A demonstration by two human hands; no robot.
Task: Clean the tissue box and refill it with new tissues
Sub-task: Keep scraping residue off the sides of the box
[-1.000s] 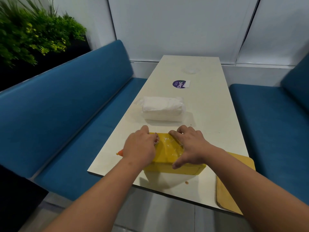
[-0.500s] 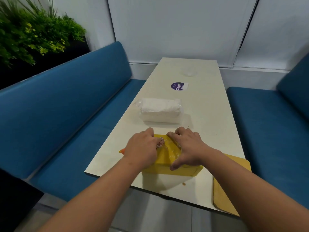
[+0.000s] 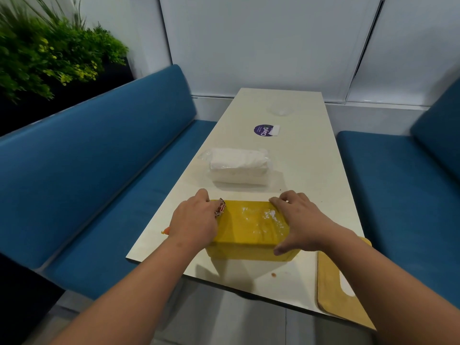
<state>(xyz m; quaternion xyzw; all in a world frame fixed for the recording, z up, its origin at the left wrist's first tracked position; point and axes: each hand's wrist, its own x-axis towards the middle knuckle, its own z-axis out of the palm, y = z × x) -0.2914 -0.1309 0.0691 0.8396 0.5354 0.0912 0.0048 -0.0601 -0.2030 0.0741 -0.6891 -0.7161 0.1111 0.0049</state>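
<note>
a yellow tissue box [image 3: 250, 229] sits near the front edge of the table [image 3: 308, 170], with the left hand [image 3: 194, 222] laid over its left end and the right hand [image 3: 302, 224] over its right end, fingers spread and wrapped around the box. the left hand also pinches a small crumpled wrapper [image 3: 219, 207]. a wrapped pack of tissues [image 3: 237, 168] lies just behind the box toward the middle of the table, and a flat yellow lid [image 3: 331, 290] rests at the front right corner.

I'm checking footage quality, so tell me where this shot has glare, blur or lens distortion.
Head view: glare patches on the shiny film over the yellow tissue box; the plant at the upper left is smeared by blur; wide-angle distortion bows the blue bench; a soft shadow falls on the table in front of the box.
</note>
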